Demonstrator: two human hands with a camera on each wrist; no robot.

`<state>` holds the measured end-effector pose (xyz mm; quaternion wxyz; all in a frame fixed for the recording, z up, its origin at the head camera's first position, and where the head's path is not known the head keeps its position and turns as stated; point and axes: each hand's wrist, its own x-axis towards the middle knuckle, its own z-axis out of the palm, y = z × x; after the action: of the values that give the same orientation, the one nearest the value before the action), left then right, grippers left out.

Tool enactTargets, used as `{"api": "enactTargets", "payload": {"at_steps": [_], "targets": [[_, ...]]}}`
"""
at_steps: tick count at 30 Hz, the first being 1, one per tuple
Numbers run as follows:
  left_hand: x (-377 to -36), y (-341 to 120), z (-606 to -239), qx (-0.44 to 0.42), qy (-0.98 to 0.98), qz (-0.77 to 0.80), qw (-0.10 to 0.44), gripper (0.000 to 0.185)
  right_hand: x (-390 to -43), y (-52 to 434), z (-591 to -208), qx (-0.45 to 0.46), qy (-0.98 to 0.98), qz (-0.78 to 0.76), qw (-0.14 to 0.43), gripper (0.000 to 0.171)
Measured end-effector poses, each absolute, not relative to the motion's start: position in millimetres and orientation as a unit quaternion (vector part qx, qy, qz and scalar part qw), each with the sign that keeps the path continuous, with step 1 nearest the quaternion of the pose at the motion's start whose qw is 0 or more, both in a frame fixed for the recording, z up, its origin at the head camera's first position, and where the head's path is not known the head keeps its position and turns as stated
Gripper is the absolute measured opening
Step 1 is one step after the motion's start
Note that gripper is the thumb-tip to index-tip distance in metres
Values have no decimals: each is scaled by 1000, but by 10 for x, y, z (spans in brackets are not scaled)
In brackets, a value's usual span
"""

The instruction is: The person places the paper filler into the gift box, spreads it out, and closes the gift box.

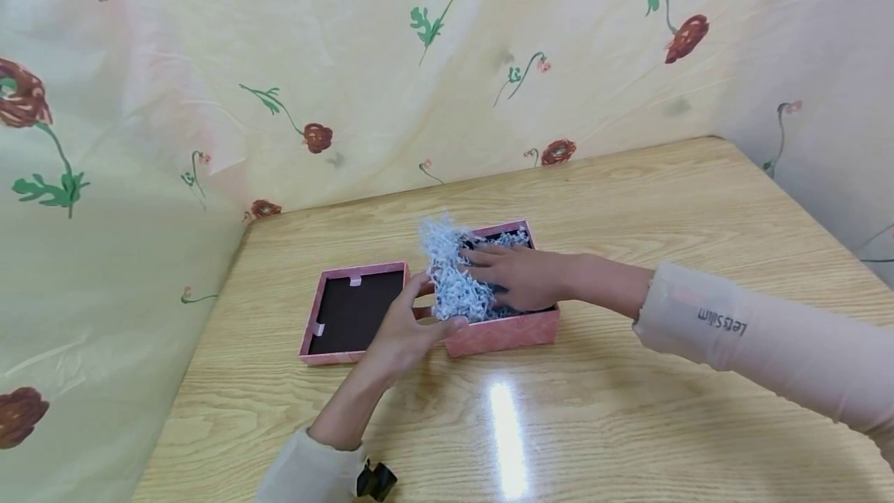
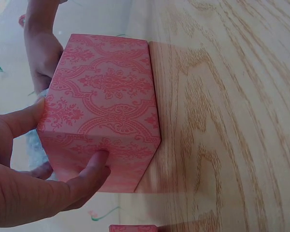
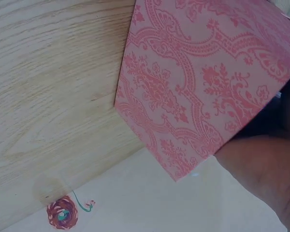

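Observation:
A pink patterned box (image 1: 504, 334) stands on the wooden table, filled with pale blue-white shredded paper (image 1: 448, 274) that heaps up over its left end. My left hand (image 1: 422, 315) grips the box's near left corner; in the left wrist view its thumb (image 2: 89, 171) and a finger press on two adjoining walls of the box (image 2: 106, 96). My right hand (image 1: 520, 276) lies flat inside the box, fingers straight, pressing on the paper. The right wrist view shows an outer wall of the box (image 3: 198, 82) and part of that hand (image 3: 261, 169).
The box's lid (image 1: 352, 309) lies upside down just left of the box, dark inside. Floral cloth (image 1: 349, 60) walls the table at the back and on both sides. Bare wooden table (image 1: 663, 200) stretches right and towards me, with a glare streak (image 1: 506, 441).

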<state>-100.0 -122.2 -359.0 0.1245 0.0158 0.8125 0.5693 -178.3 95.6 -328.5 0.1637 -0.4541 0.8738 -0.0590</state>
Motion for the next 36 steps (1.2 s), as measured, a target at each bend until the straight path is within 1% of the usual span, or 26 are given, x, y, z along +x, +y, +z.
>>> {"api": "enactTargets", "payload": {"at_steps": [4,8,11,15,18,26,31,36], "targets": [[-1003,-1215,-3589,15,813,570,121,77,-1771,952,-3308,-456,874,-31,164,53],[-1000,-1213,-3583,17,814,568,119,75,-1767,946,-3319,-452,876,-16,165,51],[-999,-1212,-3579,17,813,569,120,74,-1765,948,-3302,-450,877,-7,168,51],[-1003,-1212,-3587,21,810,574,121,73,-1765,973,-3219,-445,880,-14,167,57],[-1004,-1213,-3594,25,808,576,121,72,-1771,1010,-3121,-444,882,-22,155,64],[-990,-1222,-3577,17,813,570,120,75,-1801,1079,-2890,-450,886,-43,109,72],[-988,-1229,-3583,18,815,567,119,75,-1809,1077,-2849,-447,888,-63,89,71],[-994,-1236,-3596,23,817,564,120,74,-1806,1011,-2901,-458,879,-108,73,71]]}}
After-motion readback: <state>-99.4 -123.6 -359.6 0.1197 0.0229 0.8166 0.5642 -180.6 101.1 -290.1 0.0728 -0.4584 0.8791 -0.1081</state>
